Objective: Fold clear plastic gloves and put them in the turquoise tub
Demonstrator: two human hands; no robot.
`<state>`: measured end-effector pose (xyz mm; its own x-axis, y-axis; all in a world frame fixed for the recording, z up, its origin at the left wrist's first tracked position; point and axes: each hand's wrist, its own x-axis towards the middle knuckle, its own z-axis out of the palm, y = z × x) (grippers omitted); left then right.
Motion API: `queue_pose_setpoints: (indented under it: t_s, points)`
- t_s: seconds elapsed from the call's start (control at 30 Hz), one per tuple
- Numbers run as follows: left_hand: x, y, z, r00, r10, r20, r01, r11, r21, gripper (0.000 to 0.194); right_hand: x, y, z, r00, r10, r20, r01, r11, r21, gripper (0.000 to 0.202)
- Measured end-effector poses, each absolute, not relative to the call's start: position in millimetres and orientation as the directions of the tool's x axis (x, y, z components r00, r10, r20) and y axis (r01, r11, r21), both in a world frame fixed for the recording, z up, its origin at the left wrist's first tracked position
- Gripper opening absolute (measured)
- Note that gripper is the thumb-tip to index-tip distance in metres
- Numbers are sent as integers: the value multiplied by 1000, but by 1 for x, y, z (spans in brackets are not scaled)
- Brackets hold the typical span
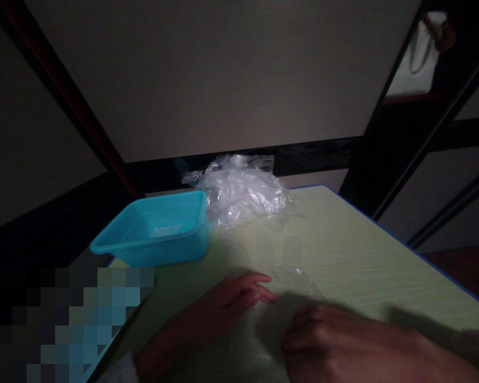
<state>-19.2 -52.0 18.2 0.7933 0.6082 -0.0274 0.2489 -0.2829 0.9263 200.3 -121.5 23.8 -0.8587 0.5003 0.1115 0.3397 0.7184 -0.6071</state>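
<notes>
A thin clear plastic bag [299,277] lies on the table in front of me, hard to make out in the dim light. On its left side, my left hand [237,298] has its fingertips pressed together at the plastic, one finger stretched out above them. My right hand [323,340] is curled into a fist over the bag's right side, its fingertips mostly hidden. Further back, a crumpled heap of clear plastic bags [247,194] sits at the table's far edge.
A turquoise plastic basin [159,252] stands at the table's back left, beside the heap. The pale green table [343,239] has a blue edge. Behind it rise grey panels [231,74]. A white bag [417,64] is at the upper right. The lower left is pixelated.
</notes>
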Motion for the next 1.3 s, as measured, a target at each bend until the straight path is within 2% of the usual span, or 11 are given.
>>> queue_pose_setpoints:
  t_s: [0.13,0.3,0.37,0.43,0.53,0.63,0.83,1.0,1.1,1.2,1.3]
  points:
    - [-18,-54,26,811,582,-66,305,-324,896,40,203,-108,48,-808,587,53,456,679,-575,18]
    - [-19,-55,26,804,585,-105,333,-297,895,49,214,-92,58,-764,645,9,422,510,-750,18]
    - [-18,-54,23,800,586,-131,320,-231,919,59,217,-85,56,-762,647,-16,356,398,-845,15]
    - [-16,-51,19,814,560,-154,242,-87,966,72,221,-78,52,-749,662,-24,278,280,-919,11]
    - [-14,-45,13,859,485,-164,113,132,985,85,225,-70,49,-701,712,-33,193,145,-970,14]
    - [-14,-38,12,883,446,-145,108,108,988,94,228,-65,47,-652,756,-55,156,63,-986,20]
    - [-16,-37,25,910,397,-120,191,-143,971,75,229,-57,41,-597,802,-14,102,58,-993,27]
    - [-14,-39,29,884,453,-111,245,-247,938,44,232,-55,39,-579,816,4,91,70,-993,28]
    - [-12,-37,28,869,480,-119,265,-249,932,46,240,-56,43,-620,784,-34,129,58,-990,29]
    - [-12,-34,26,875,465,-136,259,-211,943,57,249,-57,50,-664,739,-112,212,43,-976,43]
    - [-11,-32,25,877,455,-154,244,-147,959,62,254,-57,52,-635,762,-128,260,55,-964,43]
